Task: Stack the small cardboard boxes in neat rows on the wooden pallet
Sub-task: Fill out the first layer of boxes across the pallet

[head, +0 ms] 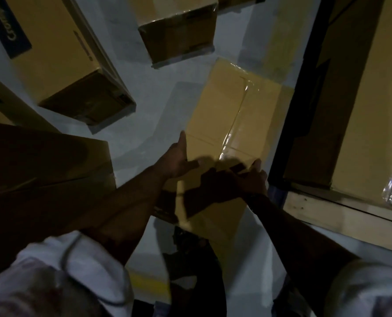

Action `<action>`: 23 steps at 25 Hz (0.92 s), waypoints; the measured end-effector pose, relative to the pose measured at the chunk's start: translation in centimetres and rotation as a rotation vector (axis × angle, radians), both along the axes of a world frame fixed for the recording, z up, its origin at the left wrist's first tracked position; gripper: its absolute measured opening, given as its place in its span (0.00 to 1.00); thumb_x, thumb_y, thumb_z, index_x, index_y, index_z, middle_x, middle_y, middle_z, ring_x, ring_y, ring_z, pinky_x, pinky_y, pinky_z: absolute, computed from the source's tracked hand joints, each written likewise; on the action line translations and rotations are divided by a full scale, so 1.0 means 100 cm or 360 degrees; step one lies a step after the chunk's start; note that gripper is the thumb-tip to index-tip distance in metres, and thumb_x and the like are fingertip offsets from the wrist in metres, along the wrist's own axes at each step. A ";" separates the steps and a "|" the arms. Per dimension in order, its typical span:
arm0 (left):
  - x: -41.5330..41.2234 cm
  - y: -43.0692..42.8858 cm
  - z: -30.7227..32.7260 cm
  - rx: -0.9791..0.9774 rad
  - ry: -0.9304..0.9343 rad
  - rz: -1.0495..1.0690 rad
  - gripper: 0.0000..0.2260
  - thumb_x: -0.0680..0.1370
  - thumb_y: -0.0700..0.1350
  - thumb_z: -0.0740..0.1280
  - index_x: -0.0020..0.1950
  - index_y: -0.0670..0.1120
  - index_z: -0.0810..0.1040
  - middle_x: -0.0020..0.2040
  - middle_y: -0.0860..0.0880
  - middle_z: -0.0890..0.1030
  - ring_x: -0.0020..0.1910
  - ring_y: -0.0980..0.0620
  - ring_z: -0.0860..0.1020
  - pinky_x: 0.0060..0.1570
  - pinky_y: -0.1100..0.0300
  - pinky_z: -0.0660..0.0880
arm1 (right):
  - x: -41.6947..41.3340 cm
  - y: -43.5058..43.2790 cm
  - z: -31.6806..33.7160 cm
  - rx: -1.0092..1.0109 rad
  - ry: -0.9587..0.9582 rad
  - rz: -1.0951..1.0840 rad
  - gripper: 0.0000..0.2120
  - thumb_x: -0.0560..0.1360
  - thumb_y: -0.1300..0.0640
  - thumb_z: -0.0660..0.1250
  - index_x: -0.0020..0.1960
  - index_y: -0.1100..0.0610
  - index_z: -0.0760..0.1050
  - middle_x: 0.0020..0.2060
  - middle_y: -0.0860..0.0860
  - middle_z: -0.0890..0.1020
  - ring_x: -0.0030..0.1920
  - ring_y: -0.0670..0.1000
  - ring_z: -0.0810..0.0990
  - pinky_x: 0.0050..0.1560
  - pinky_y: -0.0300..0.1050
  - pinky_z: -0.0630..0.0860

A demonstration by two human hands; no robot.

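On a blue label point(7, 28) at the far left only "Crom" can be read — the rest is cut off. The taped cardboard box point(231, 110) is seen just left of the wooden pallet point(323, 209), the left hand point(175, 161) laid flat against its left side; the right hand point(251, 179) is shadowed, its grip not discernible.

The left hand point(179, 157) and right hand point(253, 179) touch the near end of a taped cardboard box point(231, 110) beside the wooden pallet point(323, 209).
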State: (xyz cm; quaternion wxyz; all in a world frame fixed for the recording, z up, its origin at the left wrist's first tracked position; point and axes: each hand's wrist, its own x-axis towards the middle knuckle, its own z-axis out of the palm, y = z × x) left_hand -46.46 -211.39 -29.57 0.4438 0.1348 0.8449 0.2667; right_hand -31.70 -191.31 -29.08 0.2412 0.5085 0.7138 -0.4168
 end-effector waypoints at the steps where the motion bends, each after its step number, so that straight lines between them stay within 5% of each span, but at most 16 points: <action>1: -0.002 0.003 0.002 -0.0025 -0.0045 0.0006 0.55 0.75 0.60 0.74 0.82 0.45 0.35 0.81 0.39 0.59 0.77 0.41 0.63 0.74 0.50 0.63 | 0.003 0.000 0.000 -0.0005 0.0034 0.0009 0.52 0.71 0.36 0.73 0.82 0.51 0.47 0.75 0.63 0.60 0.69 0.66 0.71 0.62 0.57 0.77; 4: 0.001 0.005 0.025 -0.0192 -0.0032 -0.0046 0.55 0.75 0.64 0.72 0.82 0.49 0.33 0.79 0.35 0.57 0.74 0.37 0.67 0.72 0.47 0.65 | 0.006 -0.004 0.017 -0.0002 0.0104 0.0082 0.50 0.71 0.33 0.72 0.82 0.48 0.49 0.75 0.61 0.63 0.67 0.64 0.75 0.61 0.53 0.76; 7: 0.018 0.004 0.074 -0.0206 0.0098 -0.0052 0.49 0.77 0.66 0.67 0.83 0.54 0.36 0.79 0.35 0.55 0.64 0.36 0.75 0.65 0.47 0.71 | 0.011 -0.011 0.051 0.0124 0.0140 0.0231 0.50 0.66 0.22 0.64 0.81 0.42 0.54 0.78 0.59 0.58 0.70 0.67 0.71 0.69 0.62 0.71; 9: 0.025 0.003 0.103 -0.0194 0.0214 -0.0052 0.48 0.75 0.71 0.65 0.82 0.58 0.38 0.80 0.37 0.53 0.68 0.32 0.71 0.66 0.42 0.72 | 0.006 -0.011 0.077 0.0179 0.0159 0.0236 0.53 0.61 0.16 0.58 0.80 0.40 0.56 0.78 0.57 0.54 0.72 0.68 0.66 0.70 0.64 0.69; 13: 0.024 0.014 0.179 -0.0327 0.0466 0.0004 0.50 0.68 0.77 0.65 0.82 0.62 0.44 0.80 0.41 0.54 0.75 0.34 0.63 0.67 0.40 0.71 | -0.011 -0.005 0.146 0.0323 0.0258 0.0299 0.45 0.67 0.24 0.67 0.77 0.39 0.58 0.77 0.56 0.53 0.74 0.65 0.57 0.69 0.63 0.67; 23: 0.047 0.092 0.385 -0.0368 0.1025 -0.0127 0.57 0.60 0.84 0.61 0.82 0.63 0.44 0.80 0.40 0.57 0.74 0.33 0.66 0.63 0.40 0.73 | 0.010 0.075 0.320 0.0797 0.0655 0.0573 0.46 0.67 0.20 0.57 0.79 0.40 0.58 0.81 0.45 0.49 0.73 0.62 0.61 0.66 0.60 0.72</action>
